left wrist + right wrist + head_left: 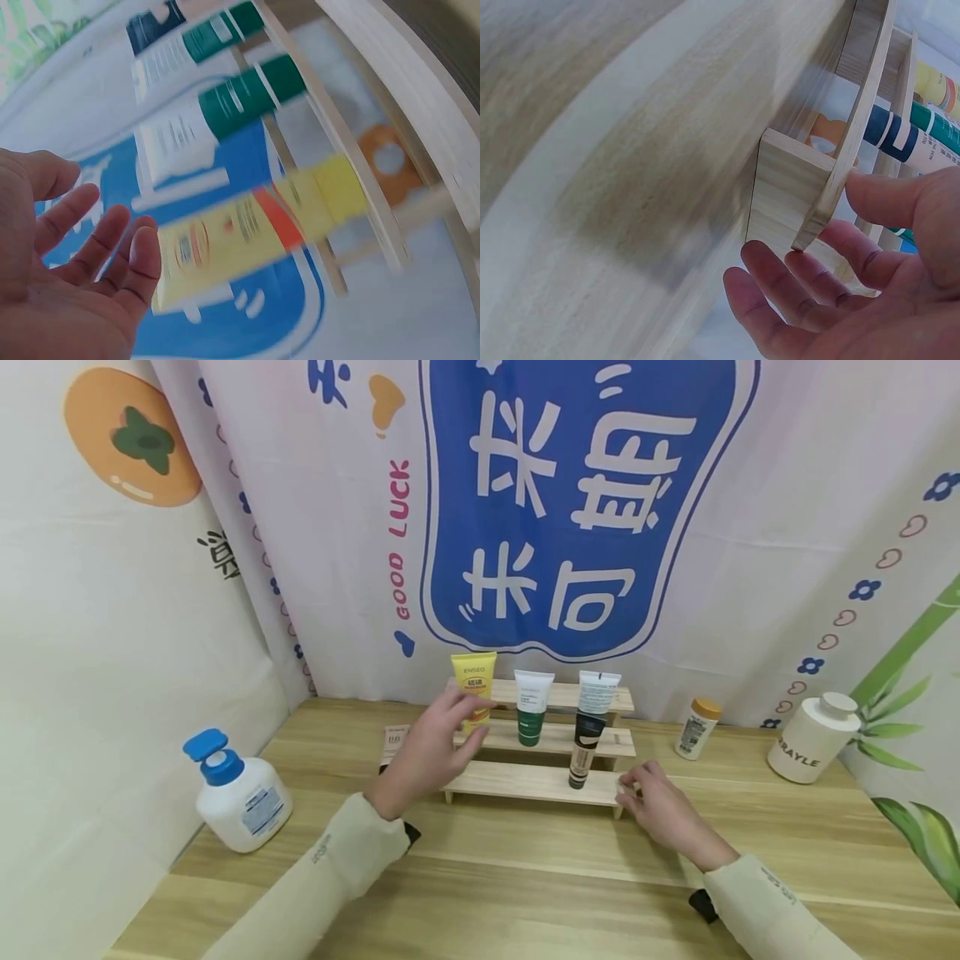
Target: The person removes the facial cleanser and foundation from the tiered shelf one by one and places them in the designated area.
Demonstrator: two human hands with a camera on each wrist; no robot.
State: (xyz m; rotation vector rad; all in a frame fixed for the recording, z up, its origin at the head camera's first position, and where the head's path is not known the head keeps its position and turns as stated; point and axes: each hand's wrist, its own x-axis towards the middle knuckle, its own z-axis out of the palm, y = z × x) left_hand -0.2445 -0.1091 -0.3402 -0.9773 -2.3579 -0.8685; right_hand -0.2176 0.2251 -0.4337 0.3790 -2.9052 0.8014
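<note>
A three-step wooden rack (510,781) stands on the table. My right hand (660,806) grips the right end of its lowest step, thumb on one side and index finger on the other in the right wrist view. My left hand (431,747) hovers with loosely bent fingers by a yellow tube (247,232), apart from it in the left wrist view. That tube stands on the middle step, partly hidden by the hand in the head view. Beside it is a white tube with a green cap (531,706). A similar tube (598,689) stands behind a black-and-beige tube (585,750) on the lowest step.
A white pump bottle with a blue top (243,802) stands at the left. On the right are a small white bottle with an orange cap (697,728) and a white canister (813,739). A pale tube (393,743) left of the rack is mostly hidden. Printed cloth (345,543) hangs behind.
</note>
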